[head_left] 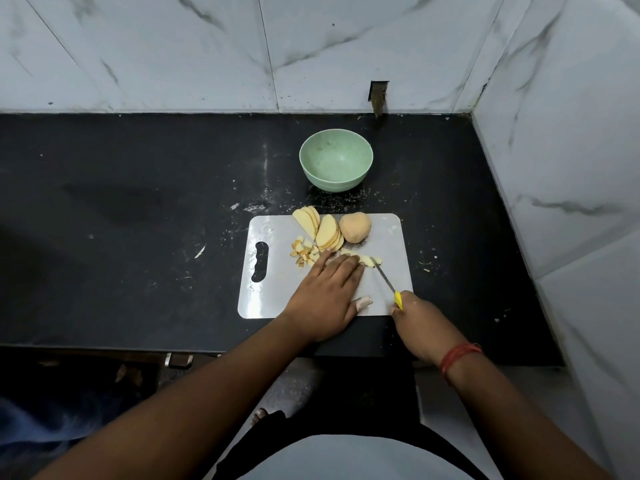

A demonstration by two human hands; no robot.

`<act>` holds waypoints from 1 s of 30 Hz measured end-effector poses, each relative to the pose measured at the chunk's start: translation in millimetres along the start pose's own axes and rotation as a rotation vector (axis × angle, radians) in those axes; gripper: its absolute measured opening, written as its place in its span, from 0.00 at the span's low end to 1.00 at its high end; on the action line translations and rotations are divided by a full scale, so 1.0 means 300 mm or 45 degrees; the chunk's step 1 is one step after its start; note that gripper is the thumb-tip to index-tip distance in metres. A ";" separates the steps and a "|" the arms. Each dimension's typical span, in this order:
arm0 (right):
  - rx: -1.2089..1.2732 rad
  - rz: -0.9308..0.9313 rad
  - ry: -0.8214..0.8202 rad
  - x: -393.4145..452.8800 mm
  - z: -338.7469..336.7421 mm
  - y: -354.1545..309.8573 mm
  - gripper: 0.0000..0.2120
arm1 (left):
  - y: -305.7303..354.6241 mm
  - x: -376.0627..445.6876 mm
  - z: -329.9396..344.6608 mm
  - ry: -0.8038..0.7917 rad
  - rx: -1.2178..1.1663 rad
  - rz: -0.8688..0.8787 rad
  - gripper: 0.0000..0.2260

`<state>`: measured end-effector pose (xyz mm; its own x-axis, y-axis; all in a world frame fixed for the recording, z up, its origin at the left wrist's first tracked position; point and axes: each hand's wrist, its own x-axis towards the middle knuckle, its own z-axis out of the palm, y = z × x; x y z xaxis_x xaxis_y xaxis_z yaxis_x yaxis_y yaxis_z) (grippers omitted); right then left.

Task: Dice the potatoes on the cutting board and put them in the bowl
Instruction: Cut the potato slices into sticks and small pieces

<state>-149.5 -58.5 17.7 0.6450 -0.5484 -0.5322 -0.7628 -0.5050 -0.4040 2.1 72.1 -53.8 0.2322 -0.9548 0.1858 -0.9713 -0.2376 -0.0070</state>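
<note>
A white cutting board (388, 278) lies on the black counter. On it are fanned potato slices (325, 232), a whole unpeeled potato (355, 227), a small heap of diced pieces (304, 252) and some potato strips (367, 259). My left hand (325, 292) lies flat with straight fingers pressing the strips down. My right hand (414, 320) grips a yellow-handled knife (384, 277), its blade tip at the strips. A pale green bowl (336, 162) stands behind the board with nothing visible inside.
The black counter (138, 220) stretches far to the left of the board. Marble-tiled walls close off the back and the right side. Small scraps and white specks lie scattered around the board. The counter's front edge runs just below the board.
</note>
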 end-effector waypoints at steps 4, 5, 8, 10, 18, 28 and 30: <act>-0.009 0.014 -0.010 0.013 -0.017 -0.008 0.08 | 0.006 0.019 0.007 -0.003 -0.001 -0.012 0.29; -0.005 0.016 -0.012 0.016 -0.022 -0.009 0.07 | 0.005 0.023 0.006 0.007 -0.003 -0.012 0.28; -0.001 0.028 -0.001 0.029 -0.030 -0.013 0.07 | 0.002 0.030 0.002 0.018 -0.002 -0.004 0.28; -0.003 0.038 0.007 0.037 -0.032 -0.017 0.07 | 0.005 0.036 -0.002 0.028 -0.009 -0.004 0.27; 0.060 -0.017 0.058 -0.001 -0.012 -0.018 0.06 | 0.008 -0.008 0.017 0.024 -0.032 -0.075 0.29; 0.025 -0.012 0.070 -0.026 0.044 -0.009 0.08 | 0.020 -0.011 0.024 0.070 -0.065 -0.117 0.28; 0.011 -0.014 0.068 -0.028 0.046 -0.011 0.07 | 0.021 -0.013 0.030 0.095 -0.079 -0.099 0.28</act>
<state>-152.9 -43.0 13.2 0.6545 -0.5780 -0.4875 -0.7561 -0.5054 -0.4158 -4.4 72.8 -63.6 0.3046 -0.9175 0.2558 -0.9524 -0.2966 0.0703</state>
